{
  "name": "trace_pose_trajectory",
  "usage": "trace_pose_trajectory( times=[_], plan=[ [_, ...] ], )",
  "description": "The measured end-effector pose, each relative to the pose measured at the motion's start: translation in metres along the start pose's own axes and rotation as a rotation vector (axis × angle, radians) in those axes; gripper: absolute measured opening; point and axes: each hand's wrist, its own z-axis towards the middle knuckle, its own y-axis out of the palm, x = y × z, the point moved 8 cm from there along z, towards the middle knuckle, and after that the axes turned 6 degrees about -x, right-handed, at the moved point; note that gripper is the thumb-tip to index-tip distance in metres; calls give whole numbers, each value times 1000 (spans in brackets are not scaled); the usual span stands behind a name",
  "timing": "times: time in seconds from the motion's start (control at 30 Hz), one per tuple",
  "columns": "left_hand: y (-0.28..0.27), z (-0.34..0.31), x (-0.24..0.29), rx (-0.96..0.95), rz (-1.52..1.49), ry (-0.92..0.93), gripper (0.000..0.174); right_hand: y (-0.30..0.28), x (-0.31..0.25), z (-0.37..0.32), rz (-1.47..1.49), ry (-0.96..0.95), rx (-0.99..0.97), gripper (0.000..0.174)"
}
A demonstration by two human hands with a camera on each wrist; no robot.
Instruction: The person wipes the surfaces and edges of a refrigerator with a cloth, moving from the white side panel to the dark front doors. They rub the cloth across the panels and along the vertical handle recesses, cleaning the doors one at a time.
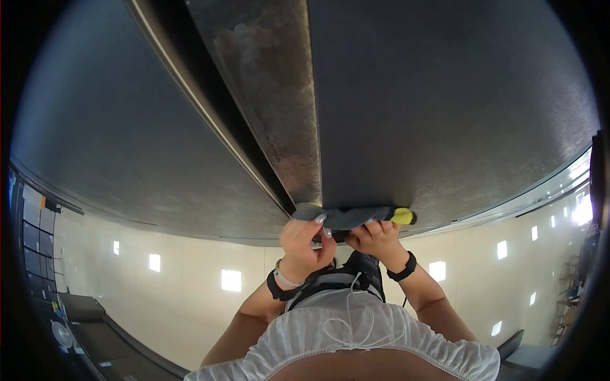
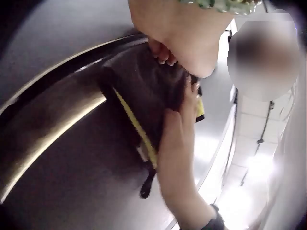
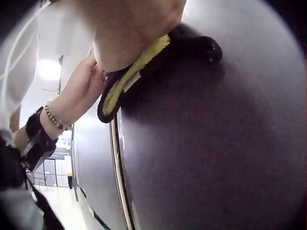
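A folded or bunched dark grey cloth (image 1: 356,218) with a bright yellow side lies along the near edge of a dark panel-like surface (image 1: 445,114). My left hand (image 1: 308,244), wearing a beaded bracelet, pinches the cloth near its left end. Beside it, my right hand (image 1: 373,241) grips the cloth toward its yellow end. In the left wrist view the cloth (image 2: 144,81) spreads between both hands, with a yellow stripe and a small dark loop (image 2: 147,186) hanging off it. A yellow edge and a pale tag (image 3: 132,81) show in the right wrist view.
A brownish metal strip (image 1: 279,95) and a dark groove (image 1: 235,127) run across the surface toward my hands. Below lies a pale floor (image 1: 190,260) with bright light patches. A dark bench (image 1: 121,346) stands at lower left, and shelving or chairs (image 1: 565,298) at far right.
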Motion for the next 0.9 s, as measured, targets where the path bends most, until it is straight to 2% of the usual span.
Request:
trace_pose_trajectory(
  times=[0.07,0.13,0.27,0.33,0.47,0.53,0.57,0.63,0.67,0.7,0.73,0.77,0.83,0.87,0.9],
  plan=[
    [9,-29,-21,-54,34,33,27,14,-8,-26,-9,-7,-66,40],
    [31,-56,-38,-271,150,109,26,32,-20,-47,83,-136,-205,36],
    [41,-71,-45,-353,230,186,23,39,-18,-56,195,-150,-230,35],
    [38,-62,-46,-376,193,32,22,32,-16,-43,153,-173,-300,37],
    [24,-30,-19,-295,148,-55,20,9,-3,-8,69,-203,-343,39],
    [6,-14,-1,-114,68,39,26,-22,12,23,43,-67,-125,40],
    [6,-11,0,-108,61,50,26,-23,10,25,31,-69,-120,40],
    [-1,-8,11,61,7,208,33,-22,12,28,140,-46,-170,38],
    [8,-8,6,-141,127,166,36,-14,8,22,97,-71,-233,36],
    [8,-9,6,-22,46,212,30,-3,7,8,108,-77,-233,38],
    [9,-13,2,51,0,173,21,7,8,-9,114,-61,-190,42],
    [16,-19,-6,-11,-5,131,20,15,4,-20,90,-64,-255,41],
    [23,-40,-16,-30,-36,151,16,23,4,-38,127,-96,-238,47],
    [40,-51,-30,-232,36,48,15,33,8,-55,113,-73,-239,47],
    [58,-65,-43,-433,112,-52,14,48,-2,-79,-149,-292,-273,51]
  ],
)
